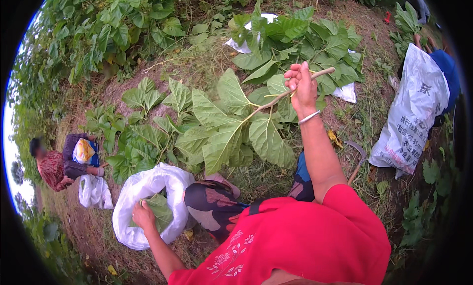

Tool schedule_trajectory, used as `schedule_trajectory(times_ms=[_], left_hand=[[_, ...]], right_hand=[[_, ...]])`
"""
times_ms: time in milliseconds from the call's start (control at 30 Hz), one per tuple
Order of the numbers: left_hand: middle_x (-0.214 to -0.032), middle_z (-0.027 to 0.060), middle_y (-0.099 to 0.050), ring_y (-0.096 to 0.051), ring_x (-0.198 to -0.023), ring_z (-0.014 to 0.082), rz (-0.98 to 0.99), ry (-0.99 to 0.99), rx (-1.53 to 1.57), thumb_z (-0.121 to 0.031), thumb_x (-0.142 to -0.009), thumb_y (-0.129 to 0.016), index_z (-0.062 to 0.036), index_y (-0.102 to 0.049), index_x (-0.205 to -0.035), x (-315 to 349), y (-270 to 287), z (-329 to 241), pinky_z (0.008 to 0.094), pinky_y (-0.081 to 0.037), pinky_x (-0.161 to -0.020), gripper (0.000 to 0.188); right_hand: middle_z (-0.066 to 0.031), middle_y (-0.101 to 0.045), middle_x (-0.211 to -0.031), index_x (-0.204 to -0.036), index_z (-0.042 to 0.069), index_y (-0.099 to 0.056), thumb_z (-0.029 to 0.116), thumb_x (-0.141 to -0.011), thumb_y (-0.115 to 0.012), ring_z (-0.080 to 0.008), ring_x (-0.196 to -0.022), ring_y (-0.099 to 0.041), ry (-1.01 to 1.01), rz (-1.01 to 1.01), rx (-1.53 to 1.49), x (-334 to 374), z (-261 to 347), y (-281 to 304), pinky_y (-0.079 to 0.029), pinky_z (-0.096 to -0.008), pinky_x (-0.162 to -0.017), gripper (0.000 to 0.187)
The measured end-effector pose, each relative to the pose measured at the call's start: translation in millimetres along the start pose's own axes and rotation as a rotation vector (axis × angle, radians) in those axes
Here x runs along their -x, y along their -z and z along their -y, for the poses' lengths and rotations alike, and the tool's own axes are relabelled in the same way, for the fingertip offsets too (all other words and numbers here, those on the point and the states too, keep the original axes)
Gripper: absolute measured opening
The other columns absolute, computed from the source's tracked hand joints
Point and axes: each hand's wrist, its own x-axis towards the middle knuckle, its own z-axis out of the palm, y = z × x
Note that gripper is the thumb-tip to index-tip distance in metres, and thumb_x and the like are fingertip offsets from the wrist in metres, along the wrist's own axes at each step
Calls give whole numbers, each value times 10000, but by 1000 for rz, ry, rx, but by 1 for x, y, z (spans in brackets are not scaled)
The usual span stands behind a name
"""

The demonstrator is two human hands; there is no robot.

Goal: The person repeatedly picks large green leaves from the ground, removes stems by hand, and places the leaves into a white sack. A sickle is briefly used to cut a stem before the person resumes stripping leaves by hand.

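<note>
My right hand (303, 85) is closed round a leafy branch (266, 105), whose bare cut end sticks out past my fingers. Broad green leaves (217, 132) still hang from the branch's far part, to the left of the hand. Lower left, my left hand (143, 215) is inside the mouth of a white plastic sack (129, 235) with a rolled rim. Its fingers are closed at a large green leaf (160, 211) in the opening; part of the leaf is hidden by the hand and the rim.
Cut leafy branches (300, 43) lie ahead over white sheeting. A sickle (358, 159) lies right of my legs. A full white sack (411, 112) stands at the far right. Another person (54, 167) sits at the left beside a small white bag (94, 191). Green bushes (98, 33) rise behind.
</note>
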Motion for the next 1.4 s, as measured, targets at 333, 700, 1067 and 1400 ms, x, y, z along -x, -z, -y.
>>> schedule_trajectory(times_ms=[333, 700, 1067, 1400], left_hand=[[-1134, 189, -604, -534, -1088, 361, -329, -292, 587, -201, -905, -563, 10, -584, -1150, 2, 103, -109, 437, -399, -951, 323], [-969, 60, -679, -604, -920, 126, 660, -729, 1363, -293, -946, -561, -32, -610, -1168, 84, 124, -395, 255, -476, -719, 347], [-942, 63, -661, -637, -825, 115, 787, -606, 1618, -246, -961, -522, -5, -638, -1086, 56, 117, -424, 219, -464, -612, 295], [-1311, 190, -509, -435, -1243, 390, 208, -968, 1047, -209, -860, -619, -53, -530, -1255, 85, 53, -461, 444, -339, -1049, 434]], right_hand=[[-126, -618, -737, -965, -13, -522, 354, -996, -438, -102, -511, -489, -35, -75, -65, 6, 9, 1, -457, -231, -522, 377], [-104, -595, -789, -951, 31, -516, 411, -998, -397, -161, -623, -536, -230, -187, -484, -8, -1, 20, -528, -380, -734, 401], [-128, -580, -835, -963, 20, -513, 451, -985, -403, -198, -670, -553, -357, -301, -644, -7, -10, 21, -519, -439, -804, 445], [-98, -580, -856, -995, 57, -506, 559, -881, -558, -175, -700, -568, -534, -293, -439, 19, -42, 0, -498, -414, -765, 518]])
